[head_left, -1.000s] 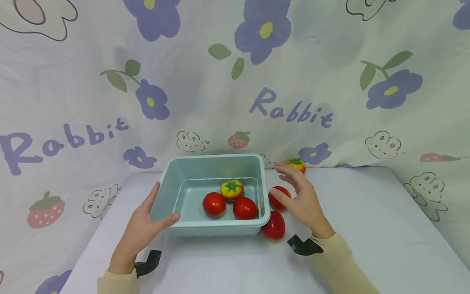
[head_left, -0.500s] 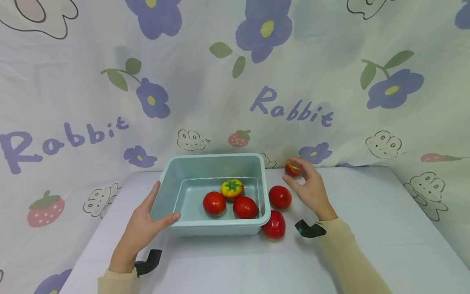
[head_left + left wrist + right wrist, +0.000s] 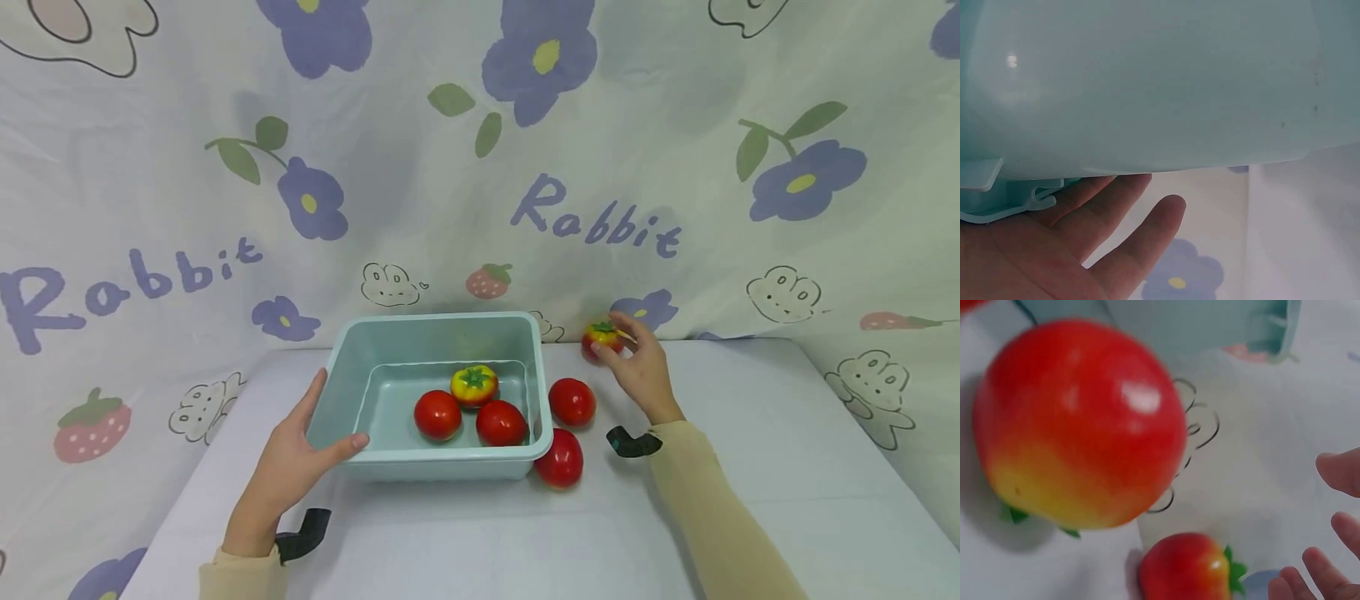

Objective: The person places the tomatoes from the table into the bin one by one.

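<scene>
My left hand point(image 3: 288, 467) grips the left side of a pale blue-green plastic bin point(image 3: 435, 456), thumb over its front rim. In the left wrist view the fingers point(image 3: 1141, 244) stretch along the bin's outer wall. Inside the bin are two red tomatoes and one red-and-yellow tomato point(image 3: 474, 386) with a green calyx. At the back, my right hand point(image 3: 645, 371) is around the side of another red-and-yellow tomato point(image 3: 597, 343), thumb in front and fingers behind. The right wrist view shows that tomato point(image 3: 1185, 569) with a gap between it and the spread fingers.
Two more tomatoes lie on the white table point(image 3: 450, 542) right of the bin: one red tomato point(image 3: 572, 403) midway back, another red tomato point(image 3: 559, 461) against the bin's front right corner. Behind the table hangs a printed curtain point(image 3: 420, 208).
My right hand has moved back and right, from above the middle red tomato to the red-and-yellow one at the rear. The left hand and bin have stayed put.
</scene>
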`<state>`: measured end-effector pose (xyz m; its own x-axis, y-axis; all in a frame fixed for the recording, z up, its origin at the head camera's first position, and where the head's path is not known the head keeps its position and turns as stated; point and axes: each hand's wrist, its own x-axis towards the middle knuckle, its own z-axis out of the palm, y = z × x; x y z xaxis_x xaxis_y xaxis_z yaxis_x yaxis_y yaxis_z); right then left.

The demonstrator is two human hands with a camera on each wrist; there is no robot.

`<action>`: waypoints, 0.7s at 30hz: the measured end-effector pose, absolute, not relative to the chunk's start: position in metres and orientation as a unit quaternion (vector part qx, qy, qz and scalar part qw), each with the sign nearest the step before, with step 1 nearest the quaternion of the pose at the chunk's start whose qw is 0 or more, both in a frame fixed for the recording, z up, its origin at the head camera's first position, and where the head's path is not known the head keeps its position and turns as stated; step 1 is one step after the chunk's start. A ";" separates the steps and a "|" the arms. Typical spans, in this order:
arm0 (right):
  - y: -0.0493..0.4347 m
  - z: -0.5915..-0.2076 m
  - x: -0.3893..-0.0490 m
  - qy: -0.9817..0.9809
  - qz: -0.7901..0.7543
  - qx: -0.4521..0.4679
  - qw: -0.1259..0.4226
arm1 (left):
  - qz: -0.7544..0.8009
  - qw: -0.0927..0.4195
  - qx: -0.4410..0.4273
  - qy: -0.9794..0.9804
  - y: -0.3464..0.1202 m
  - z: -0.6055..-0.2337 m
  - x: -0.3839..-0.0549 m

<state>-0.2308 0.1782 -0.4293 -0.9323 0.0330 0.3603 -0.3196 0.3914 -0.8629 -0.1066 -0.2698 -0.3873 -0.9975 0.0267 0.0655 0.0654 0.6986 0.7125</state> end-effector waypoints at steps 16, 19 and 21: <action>0.188 -0.452 -0.256 -0.848 0.517 0.024 0.115 | -0.400 0.022 -0.023 -0.916 -0.269 -0.384 -0.106; 0.190 -0.456 -0.260 -0.859 0.503 0.016 0.100 | -0.398 0.022 -0.018 -0.917 -0.268 -0.383 -0.106; 0.191 -0.459 -0.262 -0.865 0.495 0.013 0.084 | -0.397 0.023 -0.018 -0.917 -0.268 -0.382 -0.106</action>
<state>-0.2625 0.1911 -0.4594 -0.9856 0.0597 0.1583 -0.1063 0.5095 -0.8539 -0.1056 -0.2682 -0.3824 -0.9983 0.0150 0.0564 0.0514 0.6841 0.7275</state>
